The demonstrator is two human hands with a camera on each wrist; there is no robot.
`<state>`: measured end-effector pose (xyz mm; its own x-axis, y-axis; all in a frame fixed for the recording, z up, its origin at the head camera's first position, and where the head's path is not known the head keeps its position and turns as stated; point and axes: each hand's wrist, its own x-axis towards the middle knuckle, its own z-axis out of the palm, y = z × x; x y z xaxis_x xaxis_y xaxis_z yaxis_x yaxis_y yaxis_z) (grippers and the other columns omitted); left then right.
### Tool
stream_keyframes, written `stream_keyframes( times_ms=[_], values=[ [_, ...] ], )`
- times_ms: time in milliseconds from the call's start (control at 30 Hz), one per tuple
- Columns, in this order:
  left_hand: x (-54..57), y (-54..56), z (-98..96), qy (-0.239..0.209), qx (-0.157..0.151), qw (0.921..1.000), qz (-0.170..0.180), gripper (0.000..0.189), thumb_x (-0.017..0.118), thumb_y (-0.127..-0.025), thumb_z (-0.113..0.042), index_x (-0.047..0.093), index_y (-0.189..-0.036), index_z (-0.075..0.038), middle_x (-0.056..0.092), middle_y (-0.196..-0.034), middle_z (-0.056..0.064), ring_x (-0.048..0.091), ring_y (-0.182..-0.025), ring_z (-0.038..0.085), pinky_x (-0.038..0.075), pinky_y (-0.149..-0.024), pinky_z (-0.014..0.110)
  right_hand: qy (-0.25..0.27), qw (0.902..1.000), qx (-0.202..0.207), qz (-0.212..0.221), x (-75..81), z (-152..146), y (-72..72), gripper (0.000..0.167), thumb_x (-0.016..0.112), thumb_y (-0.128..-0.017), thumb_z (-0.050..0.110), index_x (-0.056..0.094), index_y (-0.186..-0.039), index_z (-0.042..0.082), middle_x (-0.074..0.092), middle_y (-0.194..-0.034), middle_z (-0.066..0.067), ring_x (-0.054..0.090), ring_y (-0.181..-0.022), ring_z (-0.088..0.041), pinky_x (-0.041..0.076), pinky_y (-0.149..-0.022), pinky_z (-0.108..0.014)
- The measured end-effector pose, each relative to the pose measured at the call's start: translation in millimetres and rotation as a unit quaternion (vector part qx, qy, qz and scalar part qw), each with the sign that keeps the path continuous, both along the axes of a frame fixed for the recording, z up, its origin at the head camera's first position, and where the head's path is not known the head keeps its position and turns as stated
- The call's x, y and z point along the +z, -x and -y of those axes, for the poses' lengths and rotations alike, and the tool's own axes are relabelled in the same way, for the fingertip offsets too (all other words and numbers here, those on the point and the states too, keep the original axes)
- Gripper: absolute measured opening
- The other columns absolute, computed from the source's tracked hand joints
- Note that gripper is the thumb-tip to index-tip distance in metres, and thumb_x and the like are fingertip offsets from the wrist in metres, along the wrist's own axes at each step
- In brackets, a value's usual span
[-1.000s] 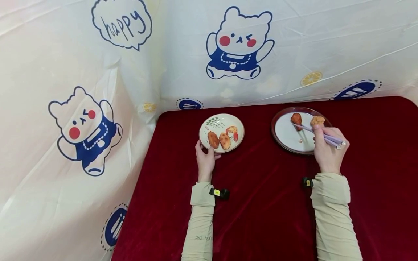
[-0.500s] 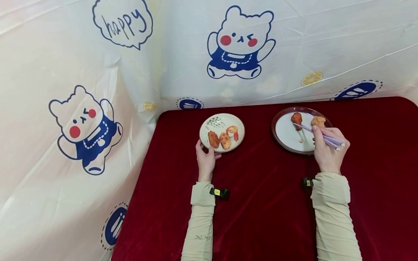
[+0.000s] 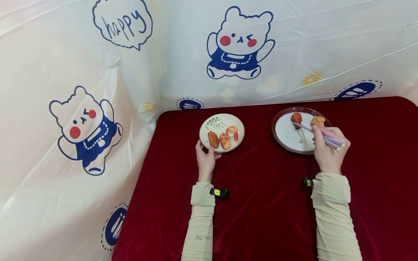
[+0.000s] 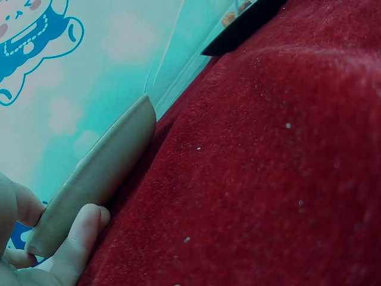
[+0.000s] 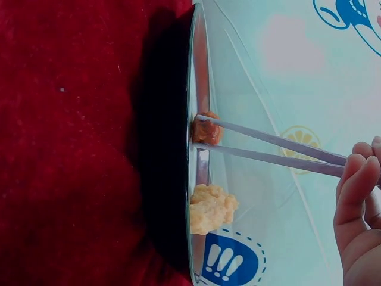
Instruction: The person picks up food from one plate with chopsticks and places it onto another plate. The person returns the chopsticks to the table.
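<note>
My left hand (image 3: 206,161) grips the near rim of a small cream plate (image 3: 213,125), thumb on top and fingers beneath. Two browned chicken wing pieces (image 3: 219,140) and a shrimp (image 3: 233,133) lie on it. In my right hand (image 3: 330,150) is a pair of light purple chopsticks (image 5: 274,152). Their tips straddle a reddish-brown drumstick (image 3: 296,120) on a larger white plate with a dark rim (image 3: 284,136). Beside the drumstick sits a pale fried chicken piece (image 5: 211,208), close to my right fingers in the head view. The left wrist view shows the small plate's outer side (image 4: 101,173).
Dark red velvet (image 3: 261,203) covers the table. A white printed cloth (image 3: 183,47) hangs behind it and along the left side. A small crumb (image 3: 300,141) lies on the larger plate. Each sleeve cuff carries a black wrist camera (image 3: 220,193).
</note>
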<state>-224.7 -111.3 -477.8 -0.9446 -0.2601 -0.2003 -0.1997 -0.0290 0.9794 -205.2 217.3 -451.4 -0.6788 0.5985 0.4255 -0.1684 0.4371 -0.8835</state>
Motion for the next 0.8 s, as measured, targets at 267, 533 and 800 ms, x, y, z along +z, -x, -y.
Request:
stream_keyframes(
  times_ms=[267, 533, 800],
  values=[
    [0.1, 0.1, 0.8, 0.003, -0.002, 1.0, 0.003, 0.068, 0.044, -0.096, -0.005, 0.01, -0.155, -0.01, 0.022, -0.154, 0.017, 0.065, -0.092, 0.039, 0.061, -0.081, 0.042, 0.007, 0.9999, -0.001, -0.009, 2.5, 1.1, -0.6, 0.025, 0.071, -0.087, 0.02, 0.076, -0.092, -0.004, 0.057, -0.077, 0.027, 0.053, -0.058, 0.016, 0.043, -0.052, -0.001],
    [0.4, 0.3, 0.4, 0.005, -0.001, 1.0, 0.002, 0.068, 0.044, -0.096, -0.004, 0.011, -0.155, -0.01, 0.023, -0.153, 0.018, 0.065, -0.091, 0.039, 0.062, -0.08, 0.041, 0.017, 0.9996, 0.004, -0.024, 1.6, -0.4, -0.6, 0.027, 0.071, -0.087, 0.021, 0.076, -0.09, -0.006, 0.059, -0.074, 0.025, 0.054, -0.057, 0.013, 0.044, -0.051, -0.003],
    [0.1, 0.1, 0.4, 0.005, -0.001, 1.0, 0.0, 0.068, 0.044, -0.096, -0.004, 0.011, -0.155, -0.01, 0.024, -0.152, 0.018, 0.065, -0.091, 0.04, 0.062, -0.08, 0.042, 0.027, 0.9992, 0.012, -0.026, 3.2, -0.4, -1.6, 0.027, 0.072, -0.087, 0.022, 0.076, -0.09, -0.005, 0.06, -0.075, 0.023, 0.055, -0.057, 0.011, 0.045, -0.051, -0.004]
  ],
)
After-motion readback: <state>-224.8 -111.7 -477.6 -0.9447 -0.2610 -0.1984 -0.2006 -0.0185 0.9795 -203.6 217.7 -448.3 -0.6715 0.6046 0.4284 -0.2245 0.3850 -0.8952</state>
